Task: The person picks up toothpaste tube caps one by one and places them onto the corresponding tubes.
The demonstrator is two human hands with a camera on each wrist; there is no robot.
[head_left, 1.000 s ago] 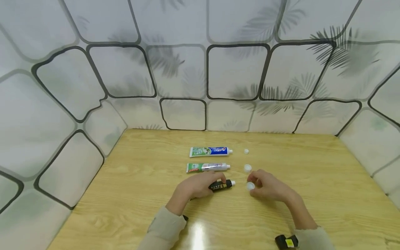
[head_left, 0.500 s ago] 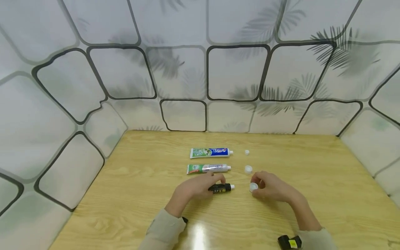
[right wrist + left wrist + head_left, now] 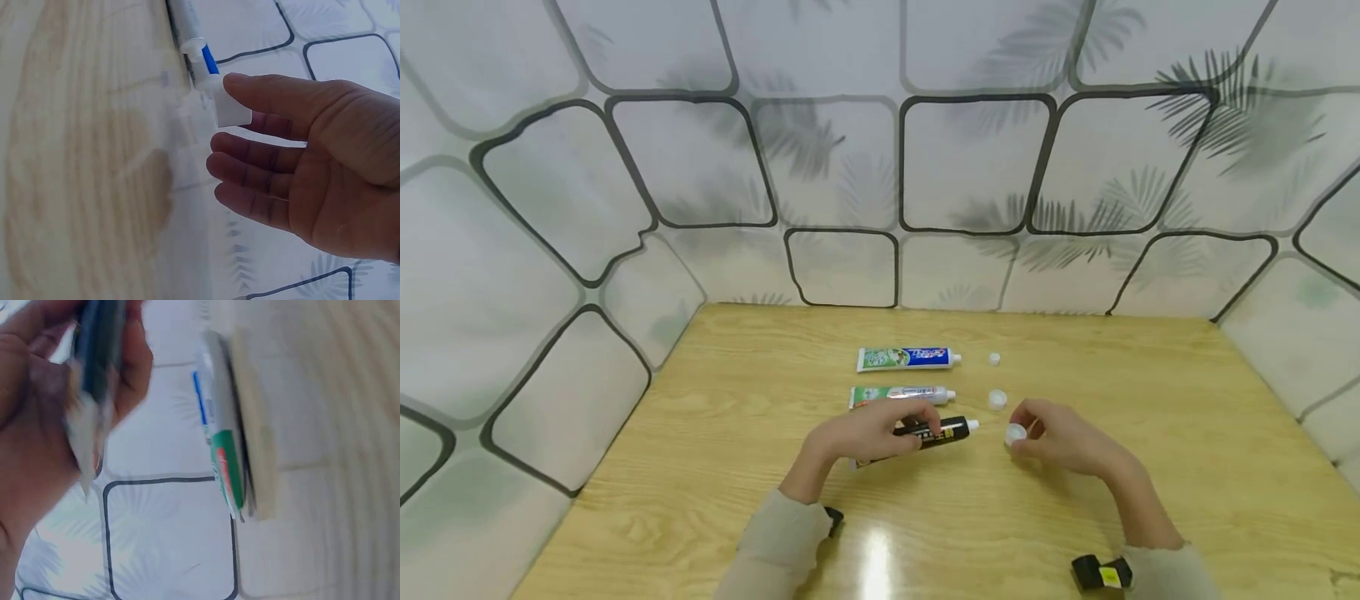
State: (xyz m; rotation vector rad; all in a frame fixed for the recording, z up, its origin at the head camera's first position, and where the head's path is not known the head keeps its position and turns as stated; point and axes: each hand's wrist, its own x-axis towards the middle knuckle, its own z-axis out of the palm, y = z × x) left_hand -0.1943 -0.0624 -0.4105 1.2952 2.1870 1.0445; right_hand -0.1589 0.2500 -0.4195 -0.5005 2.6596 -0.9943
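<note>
My left hand [image 3: 868, 432] grips a black toothpaste tube [image 3: 953, 430] by its middle, with the white uncapped nozzle pointing right. In the left wrist view the tube [image 3: 100, 356] is blurred and held clear of the table. Just right of that nozzle, my right hand [image 3: 1067, 442] pinches a white cap [image 3: 1015, 434] between thumb and forefinger. The right wrist view shows the cap [image 3: 232, 109] at the thumb tip, the other fingers loosely bent below it. Beyond the left hand lies a green and silver toothpaste tube [image 3: 921, 395], partly covered by that hand.
A green and blue toothpaste tube [image 3: 910, 358] lies farthest back, its bare nozzle facing right. A small white cap [image 3: 995, 358] and a larger white cap [image 3: 997, 400] sit beside the two lying tubes. Patterned walls [image 3: 970, 167] border the wooden table [image 3: 715, 392].
My left hand has lifted the black tube, and its nozzle has moved right and away, toward the held cap. The right hand has shifted slightly right with the cap.
</note>
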